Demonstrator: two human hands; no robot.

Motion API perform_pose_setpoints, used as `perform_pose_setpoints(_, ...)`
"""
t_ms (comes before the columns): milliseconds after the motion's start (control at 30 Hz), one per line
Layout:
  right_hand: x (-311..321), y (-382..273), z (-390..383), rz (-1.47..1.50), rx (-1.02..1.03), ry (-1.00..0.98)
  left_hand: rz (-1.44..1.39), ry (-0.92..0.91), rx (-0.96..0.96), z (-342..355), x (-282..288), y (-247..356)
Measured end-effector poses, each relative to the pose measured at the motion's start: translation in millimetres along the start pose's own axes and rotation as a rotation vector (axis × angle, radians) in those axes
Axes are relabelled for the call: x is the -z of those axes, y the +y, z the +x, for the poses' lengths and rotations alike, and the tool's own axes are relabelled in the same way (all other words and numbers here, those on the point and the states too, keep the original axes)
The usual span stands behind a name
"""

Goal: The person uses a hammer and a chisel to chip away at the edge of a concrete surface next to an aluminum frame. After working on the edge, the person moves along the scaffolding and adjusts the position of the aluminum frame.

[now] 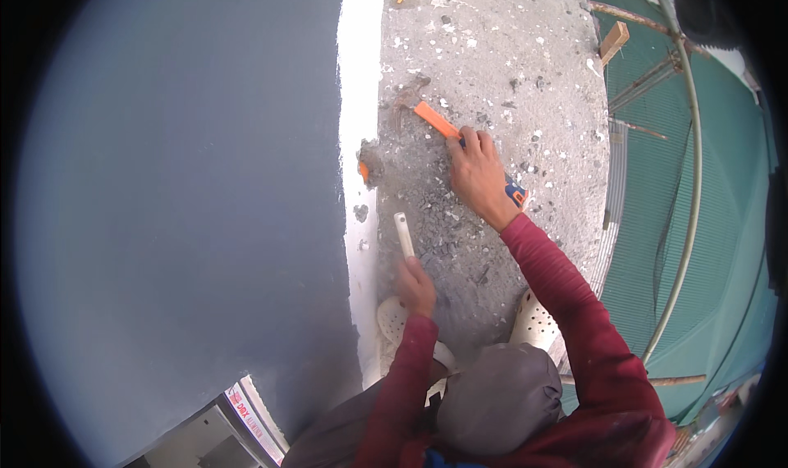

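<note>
My right hand (478, 177) is closed around the grip of a hammer (437, 119) with an orange and blue handle. The hammer's brownish head points away from me, low over the rough concrete ledge. Closer to me, my left hand (417, 286) grips a pale, flat handle (403, 232) with a hole in its end. What sits at the handle's other end is hidden by the hand, so its kind does not show. Between the hands lies broken grey rubble (443, 222). At the wall's foot, orange pipe (364, 170) shows inside a chipped hole.
A dark grey wall (205, 164) with a white bottom band (359, 66) runs along the left. Green netting (698, 189) and scaffold poles (689, 140) border the ledge's right edge. A wood block (613, 41) stands there. My pale perforated shoes (535, 324) are on the ledge.
</note>
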State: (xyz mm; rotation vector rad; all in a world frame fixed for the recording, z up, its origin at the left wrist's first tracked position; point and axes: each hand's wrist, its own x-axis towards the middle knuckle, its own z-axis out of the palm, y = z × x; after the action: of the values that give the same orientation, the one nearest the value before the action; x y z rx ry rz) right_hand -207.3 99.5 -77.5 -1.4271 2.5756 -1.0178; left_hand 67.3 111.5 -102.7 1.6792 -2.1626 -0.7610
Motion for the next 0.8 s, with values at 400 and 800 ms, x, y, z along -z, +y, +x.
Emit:
perform_pose_setpoints(400,-85.4,-48.9,84.3,0.104,0.795,-0.542,0.178,0.017,0.074,-3.1,-9.2,0.5)
perform_pose_setpoints(800,-78.8,-57.0,89.9,0.001,0.673,-0.727,0.141,0.050,0.043,-5.0,-8.7,4.7)
